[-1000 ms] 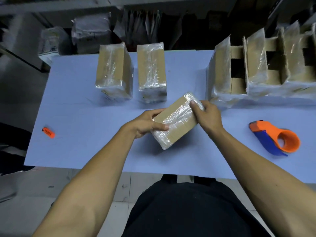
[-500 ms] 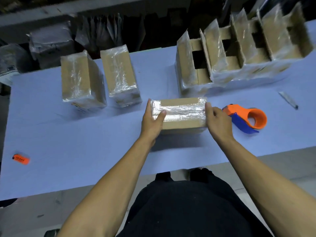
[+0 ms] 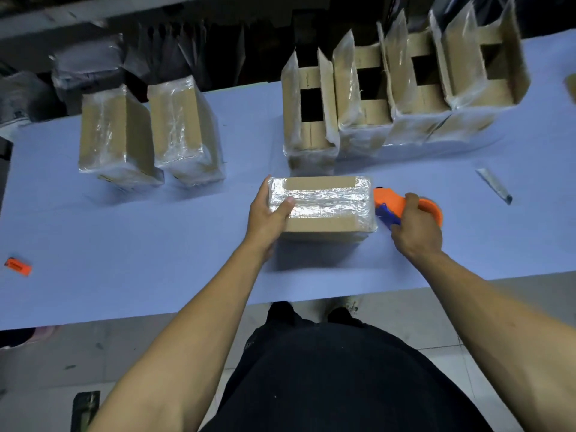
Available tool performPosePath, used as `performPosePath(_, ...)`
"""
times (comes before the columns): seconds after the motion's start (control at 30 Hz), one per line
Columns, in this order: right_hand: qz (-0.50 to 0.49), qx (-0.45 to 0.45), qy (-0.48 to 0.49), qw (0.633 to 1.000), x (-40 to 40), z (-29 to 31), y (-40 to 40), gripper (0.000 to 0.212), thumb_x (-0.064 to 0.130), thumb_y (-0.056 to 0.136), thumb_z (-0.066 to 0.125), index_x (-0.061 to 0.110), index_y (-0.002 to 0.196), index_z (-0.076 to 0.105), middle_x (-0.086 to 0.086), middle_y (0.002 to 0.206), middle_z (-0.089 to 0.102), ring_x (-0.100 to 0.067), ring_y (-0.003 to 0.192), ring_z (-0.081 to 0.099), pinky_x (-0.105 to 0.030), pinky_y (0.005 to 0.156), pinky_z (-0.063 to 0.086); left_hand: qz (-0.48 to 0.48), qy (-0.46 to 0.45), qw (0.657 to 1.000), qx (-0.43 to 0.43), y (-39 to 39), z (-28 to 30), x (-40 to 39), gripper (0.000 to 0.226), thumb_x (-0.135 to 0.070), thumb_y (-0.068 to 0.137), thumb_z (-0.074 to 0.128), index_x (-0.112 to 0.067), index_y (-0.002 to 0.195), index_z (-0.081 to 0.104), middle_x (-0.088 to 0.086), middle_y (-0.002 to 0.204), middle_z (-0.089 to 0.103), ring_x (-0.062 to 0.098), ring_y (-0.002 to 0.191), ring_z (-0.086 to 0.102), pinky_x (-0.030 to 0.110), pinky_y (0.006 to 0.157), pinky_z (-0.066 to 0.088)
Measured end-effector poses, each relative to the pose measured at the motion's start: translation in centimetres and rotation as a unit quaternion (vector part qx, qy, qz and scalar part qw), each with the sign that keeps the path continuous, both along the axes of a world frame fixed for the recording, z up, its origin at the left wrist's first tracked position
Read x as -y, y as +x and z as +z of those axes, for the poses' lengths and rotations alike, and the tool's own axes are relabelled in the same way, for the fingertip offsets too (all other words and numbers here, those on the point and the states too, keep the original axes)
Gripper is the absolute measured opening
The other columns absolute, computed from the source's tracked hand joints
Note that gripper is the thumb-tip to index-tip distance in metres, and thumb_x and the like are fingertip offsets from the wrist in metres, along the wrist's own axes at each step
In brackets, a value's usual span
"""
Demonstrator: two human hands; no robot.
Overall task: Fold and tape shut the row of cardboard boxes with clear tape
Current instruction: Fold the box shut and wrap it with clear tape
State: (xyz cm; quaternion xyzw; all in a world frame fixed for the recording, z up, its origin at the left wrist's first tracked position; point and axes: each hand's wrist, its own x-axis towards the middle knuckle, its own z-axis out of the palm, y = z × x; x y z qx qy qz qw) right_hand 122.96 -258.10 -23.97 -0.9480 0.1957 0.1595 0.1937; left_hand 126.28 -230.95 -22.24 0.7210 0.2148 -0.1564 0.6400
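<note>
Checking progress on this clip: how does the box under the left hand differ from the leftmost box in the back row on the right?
The box under the left hand is closed, with tape across its top; the leftmost back-row box has its flaps standing up and its inside showing. The left hand holds the first; nothing touches the second. Both are brown cardboard with shiny clear tape.

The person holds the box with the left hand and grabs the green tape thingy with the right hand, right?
Almost. In the head view the left hand does hold the box, and the right hand does grab the tape dispenser, but it is orange with a blue part, not green.
</note>
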Motion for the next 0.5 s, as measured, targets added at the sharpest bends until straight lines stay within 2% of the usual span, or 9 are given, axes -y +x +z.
performPosePath(0.1,0.015,0.069,0.01,0.997,1.2,0.4,0.0,0.039,0.003,0.091,0.053,0.003,0.128,0.044,-0.019,0.105,0.064,-0.034,0.078,0.052,-0.034,0.059,0.033,0.017,0.007,1.0,-0.007,-0.4,0.3,0.8,0.068,-0.02,0.097,0.067,-0.03,0.156,0.034,-0.007,0.153,0.045,0.019,0.134,0.052,0.044,0.112,0.046)
performPosePath(0.17,0.001,0.118,0.034,0.992,2.1,1.3,0.8,0.031,0.006,0.093,0.048,0.004,0.124,0.049,-0.02,0.108,0.064,-0.036,0.085,0.054,-0.036,0.065,0.036,0.018,0.012,1.0,-0.003,-0.5,0.4,1.3,0.067,-0.02,0.098,0.067,-0.03,0.156,0.034,-0.009,0.147,0.049,0.018,0.131,0.055,0.043,0.11,0.048)
performPosePath(0.23,-0.007,0.144,0.057,0.988,2.8,2.7,1.8,0.033,0.015,0.094,0.048,0.005,0.126,0.05,-0.019,0.111,0.064,-0.038,0.096,0.056,-0.039,0.074,0.04,0.017,0.014,1.0,-0.001,-0.5,0.4,1.3,0.068,-0.021,0.098,0.067,-0.029,0.156,0.033,-0.008,0.148,0.049,0.017,0.13,0.055,0.04,0.108,0.049)
performPosePath(0.33,0.022,0.141,0.065,0.988,3.1,5.4,2.8,0.053,0.043,0.082,0.067,0.014,0.122,0.048,-0.002,0.108,0.056,-0.025,0.092,0.052,-0.034,0.073,0.04,0.011,0.024,1.0,-0.003,-0.4,0.6,1.3,0.067,-0.021,0.098,0.066,-0.029,0.156,0.033,-0.007,0.144,0.052,0.013,0.121,0.058,0.029,0.098,0.052)
performPosePath(0.4,0.055,0.137,0.032,0.989,2.8,7.2,3.3,0.054,0.041,0.074,0.071,0.019,0.117,0.047,0.002,0.104,0.055,-0.023,0.085,0.051,-0.033,0.068,0.038,0.008,0.019,1.0,-0.007,-0.2,0.7,1.2,0.066,-0.02,0.098,0.066,-0.029,0.156,0.034,-0.007,0.142,0.053,0.014,0.12,0.059,0.031,0.099,0.052)
performPosePath(0.5,0.121,0.173,-0.01,0.977,1.8,10.1,4.0,0.043,0.038,0.077,0.067,0.021,0.111,0.049,-0.002,0.1,0.061,-0.029,0.078,0.053,-0.034,0.064,0.04,0.0,0.02,1.0,-0.01,0.0,0.9,1.2,0.064,-0.02,0.098,0.066,-0.028,0.154,0.036,-0.004,0.143,0.055,0.018,0.124,0.058,0.038,0.106,0.05)
